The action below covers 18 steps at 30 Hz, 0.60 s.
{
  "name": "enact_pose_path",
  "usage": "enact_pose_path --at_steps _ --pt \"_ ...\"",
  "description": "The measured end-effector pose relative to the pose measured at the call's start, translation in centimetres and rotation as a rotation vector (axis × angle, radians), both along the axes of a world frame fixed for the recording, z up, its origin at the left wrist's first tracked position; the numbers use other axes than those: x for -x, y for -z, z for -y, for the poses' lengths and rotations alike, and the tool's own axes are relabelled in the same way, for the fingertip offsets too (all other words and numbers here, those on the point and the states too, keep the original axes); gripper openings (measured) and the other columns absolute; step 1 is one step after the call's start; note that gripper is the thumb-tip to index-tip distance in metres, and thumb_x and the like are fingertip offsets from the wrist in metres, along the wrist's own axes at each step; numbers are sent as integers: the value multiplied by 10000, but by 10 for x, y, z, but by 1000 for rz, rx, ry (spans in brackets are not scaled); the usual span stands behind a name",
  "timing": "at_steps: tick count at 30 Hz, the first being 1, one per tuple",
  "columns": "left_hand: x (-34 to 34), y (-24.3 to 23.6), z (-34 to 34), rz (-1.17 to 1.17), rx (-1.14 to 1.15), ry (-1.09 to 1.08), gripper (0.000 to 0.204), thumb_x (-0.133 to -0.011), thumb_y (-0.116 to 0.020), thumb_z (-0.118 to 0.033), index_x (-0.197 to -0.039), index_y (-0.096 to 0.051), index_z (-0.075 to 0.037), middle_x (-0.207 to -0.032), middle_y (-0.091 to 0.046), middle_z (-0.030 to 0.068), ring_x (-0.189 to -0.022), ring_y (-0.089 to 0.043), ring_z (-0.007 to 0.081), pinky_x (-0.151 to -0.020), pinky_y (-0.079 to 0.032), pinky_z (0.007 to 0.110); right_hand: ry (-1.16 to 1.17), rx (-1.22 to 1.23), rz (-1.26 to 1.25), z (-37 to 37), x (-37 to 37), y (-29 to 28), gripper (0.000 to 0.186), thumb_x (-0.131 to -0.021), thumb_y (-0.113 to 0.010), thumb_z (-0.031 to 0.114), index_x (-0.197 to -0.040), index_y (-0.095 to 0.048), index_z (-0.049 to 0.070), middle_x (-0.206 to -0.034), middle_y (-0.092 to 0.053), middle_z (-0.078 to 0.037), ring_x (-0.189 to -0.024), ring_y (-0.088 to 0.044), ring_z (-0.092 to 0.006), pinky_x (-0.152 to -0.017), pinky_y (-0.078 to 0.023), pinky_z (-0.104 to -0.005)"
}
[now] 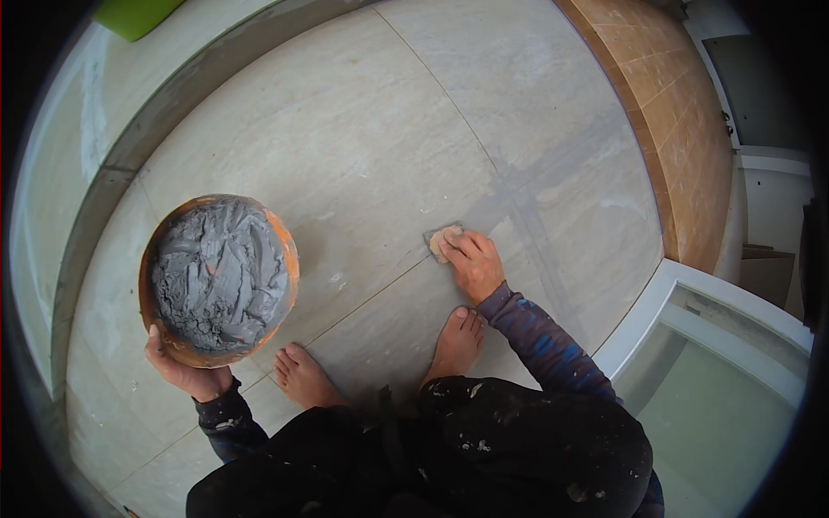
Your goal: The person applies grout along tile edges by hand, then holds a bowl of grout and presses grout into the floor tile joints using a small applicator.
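My left hand point(177, 367) grips the rim of a round orange bowl point(288, 250), thumb outside and fingers underneath. Thick grey paste point(220, 272), like grout, nearly fills it, with ridges and lumps on top. My right hand point(477, 266) is closed on a small flat beige pad point(442, 242) with grey smears along its edge; whether it is a sponge or a scraper I cannot tell. The pad is pressed to the tiled floor point(345, 138) at a joint line. Beyond it, wide grey smears point(518, 183) cover crossing joints.
My bare feet point(302, 375) stand on the tiles below the pad. A raised ledge point(112, 177) curves along the left, with a green container point(134, 15) at its far end. Brown tiled edging point(665, 112) runs on the right, above a white-framed glass panel point(691, 319).
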State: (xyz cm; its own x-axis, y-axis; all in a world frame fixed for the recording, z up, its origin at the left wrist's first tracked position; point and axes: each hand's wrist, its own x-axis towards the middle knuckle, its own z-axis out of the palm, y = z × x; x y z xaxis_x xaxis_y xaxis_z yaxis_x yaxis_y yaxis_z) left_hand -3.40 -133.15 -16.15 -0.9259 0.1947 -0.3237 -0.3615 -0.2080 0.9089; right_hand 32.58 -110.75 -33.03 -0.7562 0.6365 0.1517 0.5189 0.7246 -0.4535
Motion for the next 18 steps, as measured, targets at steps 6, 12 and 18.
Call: enact_pose_path --at_steps 6,12,18 --pt "-12 -6 11 -21 16 2 508 -1013 -507 -420 -1334 -583 -33 -1338 -638 89 -1236 -586 244 -1077 -429 413 48 129 49 27 -62 -30 389 -826 -665 -19 -1198 -723 79 -1157 -687 -67 -1111 -606 -302 -901 -480 -413" --pt "-22 -16 12 -19 -5 2 508 -1016 -505 -415 -1340 -581 -31 -1343 -636 88 -1237 -587 246 -1080 -428 416 420 -44 71 -30 -54 -43 372 -846 -652 -27 -1217 -659 4 -1193 -677 -169 -1069 -602 -378 -950 -501 -444" --pt "-2 -25 29 22 -94 70 498 -1014 -509 -414 -1331 -587 -38 -1333 -642 87 -1230 -599 248 -1070 -442 422 136 177 -64 109 38 -64 398 -797 -644 -69 -1192 -665 -22 -1170 -677 -181 -1076 -615 -367 -949 -526 -430"
